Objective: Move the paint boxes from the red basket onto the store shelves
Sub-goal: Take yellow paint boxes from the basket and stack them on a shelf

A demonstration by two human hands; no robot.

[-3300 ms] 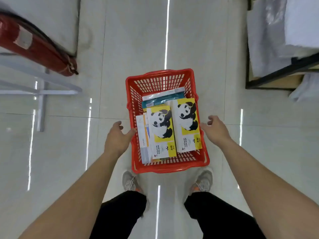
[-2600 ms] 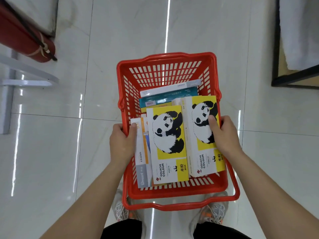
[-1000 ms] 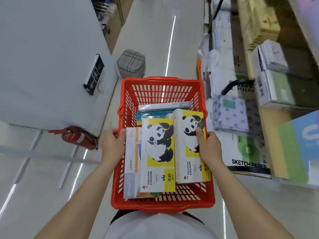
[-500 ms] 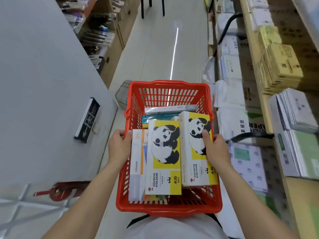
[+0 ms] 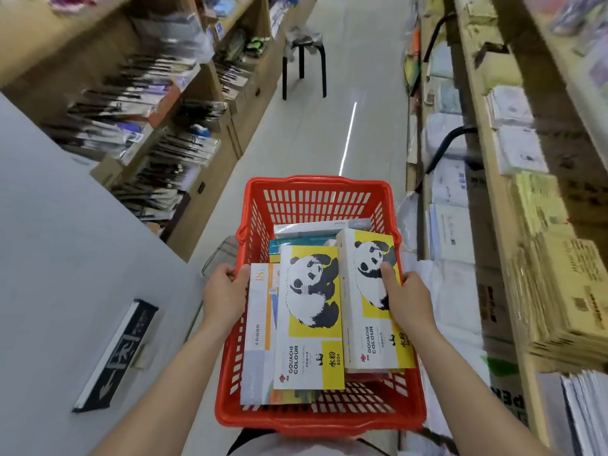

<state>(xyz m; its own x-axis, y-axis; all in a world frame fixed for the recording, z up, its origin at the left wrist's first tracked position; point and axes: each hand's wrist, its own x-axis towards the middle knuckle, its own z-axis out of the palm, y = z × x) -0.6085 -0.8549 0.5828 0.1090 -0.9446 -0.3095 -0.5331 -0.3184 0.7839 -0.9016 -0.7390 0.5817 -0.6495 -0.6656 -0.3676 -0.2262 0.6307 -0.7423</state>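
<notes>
Red basket [image 5: 316,184] between left hand [image 5: 225,296] and right hand [image 5: 408,301], lower boxes [image 5: 296,242] half-hidden.

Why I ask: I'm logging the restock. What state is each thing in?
red basket: held up, boxes inside.
left panda box: flat on top of the pile.
right panda box: on top, thumb resting on it.
white box: at the left wall, partly under the left panda box.
left grip: holds the basket's left rim.
right grip: holds the right rim, thumb on box.
stool: upright in the aisle.
</notes>
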